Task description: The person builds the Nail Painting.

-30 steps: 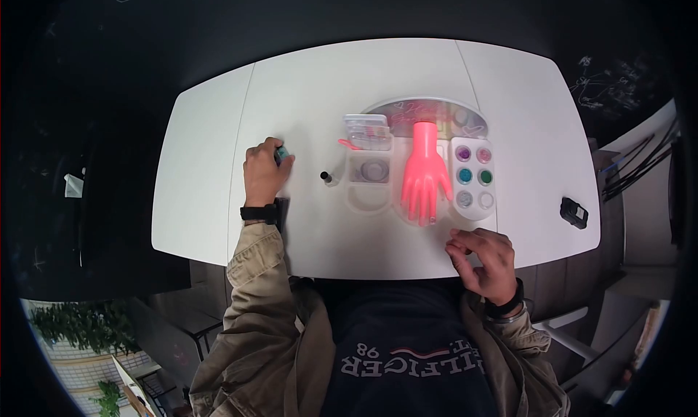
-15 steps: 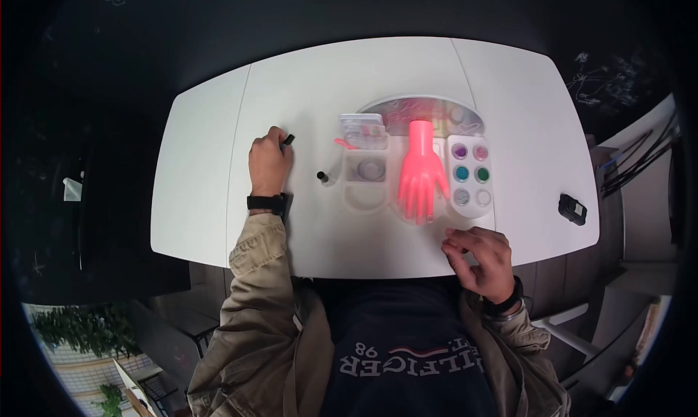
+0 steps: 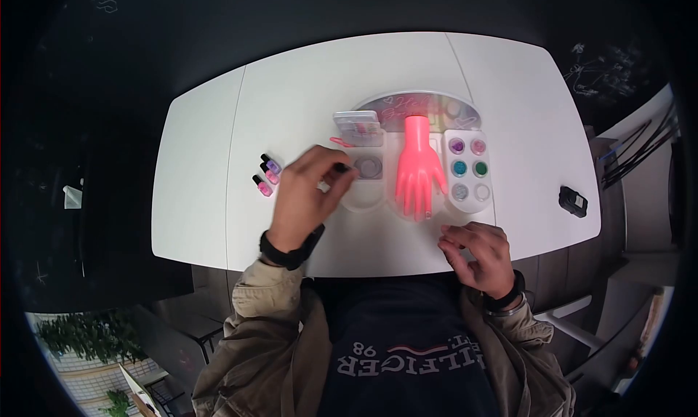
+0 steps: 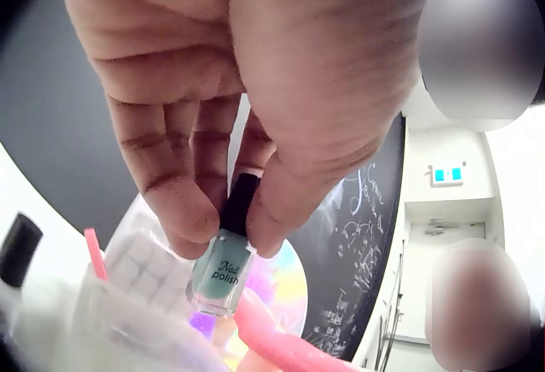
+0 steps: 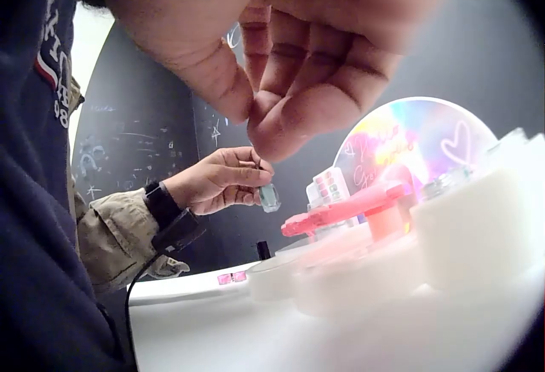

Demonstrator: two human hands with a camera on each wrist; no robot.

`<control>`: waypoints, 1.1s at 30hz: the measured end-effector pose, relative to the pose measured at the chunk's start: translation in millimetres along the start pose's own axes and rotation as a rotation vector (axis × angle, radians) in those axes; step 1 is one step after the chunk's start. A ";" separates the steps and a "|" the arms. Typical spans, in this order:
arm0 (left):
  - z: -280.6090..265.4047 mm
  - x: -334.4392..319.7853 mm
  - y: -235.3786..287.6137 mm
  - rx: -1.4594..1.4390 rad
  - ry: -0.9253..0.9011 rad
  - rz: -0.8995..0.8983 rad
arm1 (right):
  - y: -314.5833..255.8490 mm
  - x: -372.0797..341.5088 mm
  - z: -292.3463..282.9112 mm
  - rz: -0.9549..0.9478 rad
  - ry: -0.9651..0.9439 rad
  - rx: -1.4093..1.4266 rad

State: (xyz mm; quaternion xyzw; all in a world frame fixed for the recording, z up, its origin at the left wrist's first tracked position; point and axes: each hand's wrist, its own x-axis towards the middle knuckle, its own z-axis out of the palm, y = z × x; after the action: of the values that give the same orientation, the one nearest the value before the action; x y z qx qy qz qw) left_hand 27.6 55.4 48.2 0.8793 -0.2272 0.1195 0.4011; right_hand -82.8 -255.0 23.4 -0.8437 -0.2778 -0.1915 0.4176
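Observation:
My left hand is raised over the left part of a white tray. Its thumb and fingers pinch the black cap of a teal nail polish bottle, which hangs glass end down. To the right of it in the head view, a pink model hand lies in the middle of the tray, fingers toward me. Near the table's front edge is my right hand, idle, fingers loosely curled and thumb tip close to the index finger. Three nail polish bottles, purple and pink with black caps, lie left of my left hand.
Right of the model hand, a white holder has several pots of coloured glitter. An iridescent panel stands behind it, and a clear plastic box sits at the back left. Another black cap shows beside the tray. A black device lies far right.
My left hand has moved right from the table's left side to over the tray with the teal bottle, uncovering the purple and pink bottles. The right hand has stayed in place.

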 end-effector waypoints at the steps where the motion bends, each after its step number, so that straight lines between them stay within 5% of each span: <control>1: 9.4 -2.5 0.2 -0.025 -0.038 -0.012 | 0.1 -1.0 -1.2 0.000 0.002 -0.002; 20: 55.3 -20.6 -4.9 0.028 -0.144 -0.043 | -0.6 -4.0 -5.2 0.029 0.007 0.006; 33: -49.1 -16.6 -59.0 0.212 0.264 -0.394 | -1.3 -3.4 -3.9 0.022 0.016 0.006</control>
State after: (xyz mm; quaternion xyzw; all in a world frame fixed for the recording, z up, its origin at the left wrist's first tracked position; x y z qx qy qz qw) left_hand 41.0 131.6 35.1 0.9205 0.0167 0.1761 0.3485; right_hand -86.6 -258.5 24.6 -0.8439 -0.2660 -0.1927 0.4242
